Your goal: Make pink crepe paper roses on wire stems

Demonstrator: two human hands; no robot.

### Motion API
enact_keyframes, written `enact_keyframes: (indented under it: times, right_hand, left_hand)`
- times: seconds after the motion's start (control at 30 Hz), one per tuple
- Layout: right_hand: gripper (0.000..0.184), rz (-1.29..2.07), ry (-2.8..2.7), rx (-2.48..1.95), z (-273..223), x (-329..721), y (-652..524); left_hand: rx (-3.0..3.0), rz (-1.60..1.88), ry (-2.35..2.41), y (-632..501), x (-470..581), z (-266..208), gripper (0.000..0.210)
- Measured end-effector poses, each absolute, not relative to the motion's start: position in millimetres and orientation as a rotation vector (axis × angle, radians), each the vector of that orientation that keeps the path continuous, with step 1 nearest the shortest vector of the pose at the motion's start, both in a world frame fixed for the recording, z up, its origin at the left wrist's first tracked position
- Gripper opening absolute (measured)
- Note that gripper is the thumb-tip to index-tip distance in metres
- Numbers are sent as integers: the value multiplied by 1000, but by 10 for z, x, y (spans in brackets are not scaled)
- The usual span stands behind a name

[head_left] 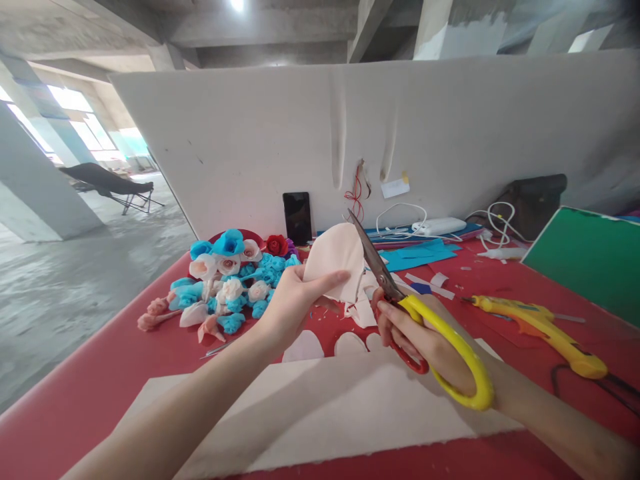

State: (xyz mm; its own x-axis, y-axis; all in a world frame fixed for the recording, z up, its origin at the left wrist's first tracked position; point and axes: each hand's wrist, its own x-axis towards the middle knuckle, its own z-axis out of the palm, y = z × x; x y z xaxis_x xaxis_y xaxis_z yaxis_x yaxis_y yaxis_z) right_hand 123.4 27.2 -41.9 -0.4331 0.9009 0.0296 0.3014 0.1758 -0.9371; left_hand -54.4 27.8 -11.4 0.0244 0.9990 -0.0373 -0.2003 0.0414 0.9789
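Observation:
My left hand pinches a rounded cream paper petal between thumb and fingers, holding it up above the table. Scissors with yellow and red handles sit in my right hand, its fingers through the loops. Their blades point up and to the left, against the petal's right edge. A ragged paper offcut hangs below the blades. Beneath my hands lie several cut petals, beside a large cream paper sheet that spreads across the near side of the red table.
Blue, white, pink and red paper flowers are heaped at the left. A yellow glue gun lies at the right, near a green board. A phone leans on the white partition. Blue paper and a white power strip lie behind.

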Motion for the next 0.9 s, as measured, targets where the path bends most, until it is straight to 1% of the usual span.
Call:
enact_keyframes:
  times: [0.27,0.43,0.53,0.6,0.67,0.77,0.9]
  right_hand:
    - [49,1179,-1825,-1243,-393,1232,303]
    - [55,1159,-1834,-1260,-384,1231,298]
    - [52,1304,-1767,-1226,-451,1241,319]
    - [45,1471,-1720,-1114,-513,1240,353]
    - [39,1565,-1707,-1004,-559,1234,389]
    - [33,1547,-1732,-991,-570,1223,412]
    - [31,1580,-1711,-1007,-558,1229,393]
  left_hand:
    - [1036,1325,1091,372,-639,-171,21]
    - [1023,1351,1125,405,-668,-176,30]
    - [1016,1366,1133,415,-674,-172,28]
    - [1011,1376,1136,427,-686,-179,30]
    - [1008,1383,1139,442,-704,-191,29]
    - [1008,1390,1141,456,-723,-206,26]
    - [1022,1366,1145,453,-716,-203,30]
